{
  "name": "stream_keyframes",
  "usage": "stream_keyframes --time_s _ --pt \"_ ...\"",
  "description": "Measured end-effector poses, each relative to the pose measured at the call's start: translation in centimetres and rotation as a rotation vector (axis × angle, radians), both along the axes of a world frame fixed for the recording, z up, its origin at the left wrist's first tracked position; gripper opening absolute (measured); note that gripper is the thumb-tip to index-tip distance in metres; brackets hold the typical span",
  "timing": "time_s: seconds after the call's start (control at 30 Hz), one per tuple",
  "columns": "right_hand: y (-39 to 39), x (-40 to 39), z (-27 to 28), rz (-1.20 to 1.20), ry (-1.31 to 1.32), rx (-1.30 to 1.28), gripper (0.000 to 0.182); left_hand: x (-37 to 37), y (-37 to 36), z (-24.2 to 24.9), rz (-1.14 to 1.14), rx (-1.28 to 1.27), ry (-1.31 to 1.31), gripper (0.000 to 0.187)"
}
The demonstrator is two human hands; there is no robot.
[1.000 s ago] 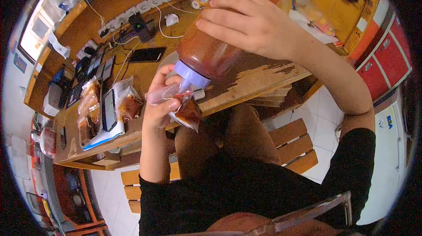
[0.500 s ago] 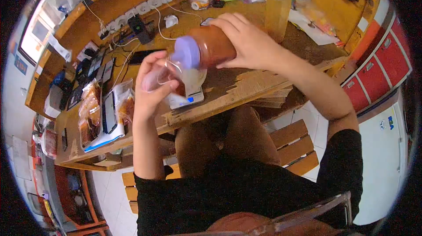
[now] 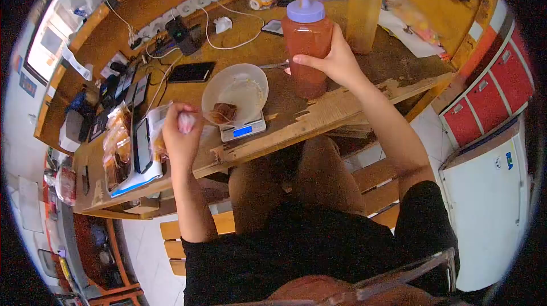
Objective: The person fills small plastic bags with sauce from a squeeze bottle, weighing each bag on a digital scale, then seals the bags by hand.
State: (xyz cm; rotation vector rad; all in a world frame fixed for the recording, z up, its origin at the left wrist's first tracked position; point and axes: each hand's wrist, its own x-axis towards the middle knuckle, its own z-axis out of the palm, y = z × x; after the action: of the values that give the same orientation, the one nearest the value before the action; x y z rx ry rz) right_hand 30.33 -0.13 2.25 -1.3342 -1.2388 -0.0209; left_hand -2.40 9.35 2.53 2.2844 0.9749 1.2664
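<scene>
Clasping upright red bottle (image 3: 307, 35) near desk's (image 3: 327, 102) front edge in curved right hand (image 3: 337, 62), gripping pinkish plastic (image 3: 186, 123) in half-closed left hand (image 3: 180, 138).

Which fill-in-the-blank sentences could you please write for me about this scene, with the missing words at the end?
The hand holding the bottle of reddish sauce is the person's ____ one.
The lit display of the small scale is coloured ____.
The round bowl rests on ____ of the scale.
In colour, the person's short-sleeved shirt is ____.

Missing words, in order: right; blue; top; black.
</scene>
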Motion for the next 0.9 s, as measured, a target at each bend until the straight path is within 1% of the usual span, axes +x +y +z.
stream_keyframes --time_s 0.03,0.07,0.1,0.13,0.2,0.23,0.27,0.3,0.33,0.37,0.43,0.47,0.53,0.57,0.63,0.67,0.7,0.77,0.8,0.83,0.9 --pt "-0.1 -0.5 0.1 -0.065 -0.062 0.076 0.09 -0.1 -0.8 0.2 0.003 -0.003 -0.002 0.021" --pt "-0.6 -1.2 0.4 -0.063 -0.062 0.075 0.09 -0.1 -1.7 0.3 -0.008 -0.031 -0.168 0.023" --pt "-2.2 -2.9 1.7 -0.271 -0.275 0.197 0.079 0.2 -3.1 0.5 -0.021 -0.058 -0.335 0.025" --pt "-3.7 -4.6 2.5 -0.48 -0.49 0.319 0.068 1.0 -5.7 1.1 -0.109 -0.247 -0.483 0.025" --pt "-6.2 -7.8 2.2 -0.146 -0.63 0.228 0.048 1.2 -8.4 0.8 -0.412 -0.337 -0.332 0.033" --pt "-7.2 -9.5 1.5 0.179 -0.561 0.077 0.037 1.3 -8.9 -0.8 -0.543 -0.441 -0.202 0.044" --pt "-7.9 -11.3 1.2 0.469 -0.419 0.017 0.035 2.0 -10.5 -1.3 -0.659 -0.756 -0.299 0.053" --pt "-8.6 -12.8 0.6 0.505 -0.366 -0.083 0.032 2.4 -11.1 -2.4 -0.751 -0.974 -0.341 0.052" --pt "-9.0 -13.8 -0.8 0.476 -0.336 -0.095 0.026 3.0 -11.8 -2.5 -0.818 -1.052 -0.391 0.05" --pt "-9.2 -13.8 -1.9 0.478 -0.332 -0.098 0.026 3.1 -11.9 -3.1 -0.9 -1.139 -0.43 0.049" --pt "-9.8 -13.2 -3.3 0.535 -0.218 -0.212 0.02 3.1 -11.4 -4.6 -0.913 -1.148 -0.36 0.048" --pt "-9.9 -13.3 -3.6 0.486 -0.215 -0.17 0.015 3.0 -11.4 -4.7 -0.913 -1.155 -0.362 0.048" --pt "-10.0 -13.3 -4.4 0.464 -0.221 -0.154 0.015 2.9 -11.7 -4.8 -0.844 -1.264 -0.358 0.046" --pt "-9.9 -13.2 -4.6 0.44 -0.232 -0.127 0.016 2.9 -11.8 -5.0 -0.843 -1.268 -0.36 0.046" --pt "-10.1 -12.6 -4.6 0.398 -0.214 -0.149 0.014 3.1 -12.2 -5.5 -0.635 -0.966 -0.353 0.042" --pt "-10.1 -12.4 -4.6 0.354 -0.196 -0.167 0.013 3.2 -12.0 -7.6 -0.441 -0.591 -0.33 0.038" --pt "-10.1 -12.4 -4.6 0.355 -0.198 -0.168 0.013 3.3 -12.1 -7.3 -0.44 -0.592 -0.332 0.038" --pt "-10.0 -12.5 -4.7 0.374 0.032 -0.288 0.012 3.7 -12.5 -6.6 -0.088 0.164 -0.175 0.039" --pt "-9.8 -12.7 -5.1 0.354 0.071 -0.273 0.014 4.2 -12.7 -7.8 0.014 0.257 -0.286 0.037" --pt "-9.9 -12.9 -5.1 0.354 0.071 -0.274 0.014 4.0 -12.8 -8.6 0.015 0.256 -0.286 0.037" --pt "-10.0 -13.1 -5.1 0.42 0.225 -0.373 0.015 3.2 -13.1 -9.5 -0.001 0.445 -0.274 0.029"
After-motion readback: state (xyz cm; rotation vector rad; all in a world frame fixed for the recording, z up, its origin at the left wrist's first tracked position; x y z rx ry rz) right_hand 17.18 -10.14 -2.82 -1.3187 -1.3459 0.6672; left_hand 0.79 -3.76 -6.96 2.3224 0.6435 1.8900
